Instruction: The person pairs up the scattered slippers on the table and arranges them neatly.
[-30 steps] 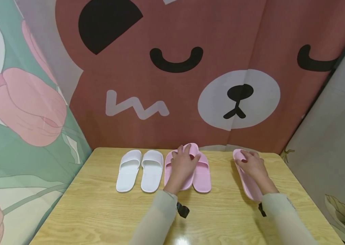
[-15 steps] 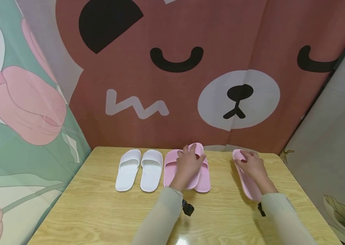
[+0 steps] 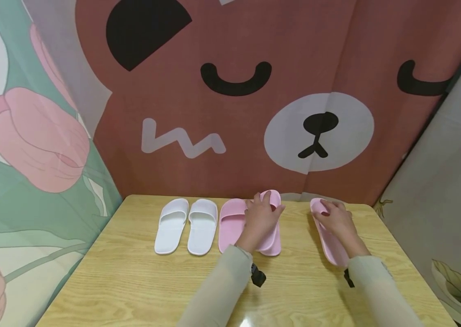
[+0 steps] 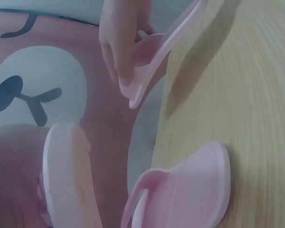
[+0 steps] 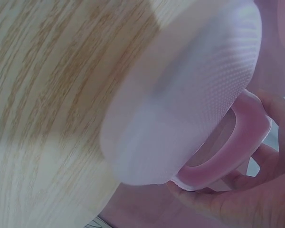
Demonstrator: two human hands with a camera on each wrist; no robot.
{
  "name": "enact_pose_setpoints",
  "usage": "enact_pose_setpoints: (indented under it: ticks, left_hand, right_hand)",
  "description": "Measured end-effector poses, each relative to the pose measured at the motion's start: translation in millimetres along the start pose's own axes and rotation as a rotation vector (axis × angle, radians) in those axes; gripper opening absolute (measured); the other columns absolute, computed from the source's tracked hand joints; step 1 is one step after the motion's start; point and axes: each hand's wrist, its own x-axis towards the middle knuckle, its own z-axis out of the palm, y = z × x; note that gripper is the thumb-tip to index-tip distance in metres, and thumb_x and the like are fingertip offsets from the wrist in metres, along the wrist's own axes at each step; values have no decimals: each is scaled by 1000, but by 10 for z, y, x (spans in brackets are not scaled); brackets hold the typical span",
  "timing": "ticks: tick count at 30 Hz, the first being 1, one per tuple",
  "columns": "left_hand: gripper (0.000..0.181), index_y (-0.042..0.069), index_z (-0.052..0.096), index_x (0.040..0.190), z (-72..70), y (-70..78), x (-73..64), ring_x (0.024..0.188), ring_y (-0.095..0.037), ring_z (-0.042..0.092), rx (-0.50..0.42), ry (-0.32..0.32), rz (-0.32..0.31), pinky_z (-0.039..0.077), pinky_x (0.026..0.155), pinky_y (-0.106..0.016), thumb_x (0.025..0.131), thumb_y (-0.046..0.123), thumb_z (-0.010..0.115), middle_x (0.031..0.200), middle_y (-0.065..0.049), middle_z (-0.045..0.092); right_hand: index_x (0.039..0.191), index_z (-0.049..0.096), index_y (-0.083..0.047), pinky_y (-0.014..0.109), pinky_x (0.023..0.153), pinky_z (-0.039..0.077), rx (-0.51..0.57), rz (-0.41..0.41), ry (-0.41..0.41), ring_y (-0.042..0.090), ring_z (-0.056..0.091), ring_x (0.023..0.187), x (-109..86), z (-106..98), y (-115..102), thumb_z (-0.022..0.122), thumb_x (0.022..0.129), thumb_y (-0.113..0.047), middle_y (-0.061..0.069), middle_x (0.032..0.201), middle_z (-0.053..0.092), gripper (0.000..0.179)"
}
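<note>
My left hand [image 3: 260, 220] grips a pink slipper [image 3: 275, 198] by its strap end, raised over the table. Beneath it lies a pink slipper [image 3: 273, 250], mostly covered in the head view; its mate [image 3: 229, 229] lies just to the left. In the left wrist view the gripped slipper's edge [image 4: 66, 175] fills the lower left, apart from a pink slipper [image 4: 194, 185] on the wood. Farther right, my right hand [image 3: 338, 222] holds another pink slipper [image 3: 332, 245] tilted, with thumb and fingers about the strap [image 5: 247, 142]. Its sole [image 5: 190, 95] faces the right wrist camera.
Two white slippers [image 3: 201, 229] stand side by side left of the pink ones, toes toward the back. The wooden table [image 3: 140, 281] ends at a hanging cloth [image 3: 173, 177] printed with a bear. Flowered cloth [image 3: 38, 141] hangs at the left.
My left hand has moved right with its pink slipper, uncovering more of the left pink slipper on the table and covering more of the right one. The right hand has barely moved.
</note>
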Motion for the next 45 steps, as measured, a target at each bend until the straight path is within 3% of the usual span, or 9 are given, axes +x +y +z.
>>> enact_pose_setpoints:
  ticks: [7, 15, 32, 45]
  left_hand:
    - [72, 23, 45, 152, 48, 99, -14, 130, -40, 46, 10, 3, 21, 48, 98, -54, 96, 67, 51, 148, -11, 48]
    - [74, 23, 42, 154, 112, 224, 3, 130, -38, 46, 14, -36, 15, 48, 97, -51, 97, 70, 42, 150, -10, 46]
    - [73, 26, 41, 155, 388, 473, 50, 123, -34, 50, 118, -87, -1, 50, 91, -45, 97, 71, 39, 145, -9, 52]
    - [76, 21, 41, 154, 594, 511, 47, 120, -36, 53, 124, -85, 23, 52, 90, -43, 98, 71, 36, 143, -12, 53]
  right_hand:
    - [156, 36, -6, 73, 98, 35, -18, -1, 5, 65, 31, 128, 39, -9, -1, 57, 99, -52, 36, 154, 26, 77]
    - [155, 37, -4, 74, 99, 35, -22, -10, 8, 65, 32, 127, 53, -11, 22, 59, 98, -49, 37, 152, 27, 76]
    - [156, 35, -4, 75, 103, 32, -35, 8, -9, 68, 30, 130, 78, -33, 112, 57, 99, -51, 38, 155, 24, 77]
    - [154, 38, -2, 73, 104, 32, -56, -9, -18, 68, 34, 128, 82, -24, 199, 56, 100, -47, 40, 150, 29, 73]
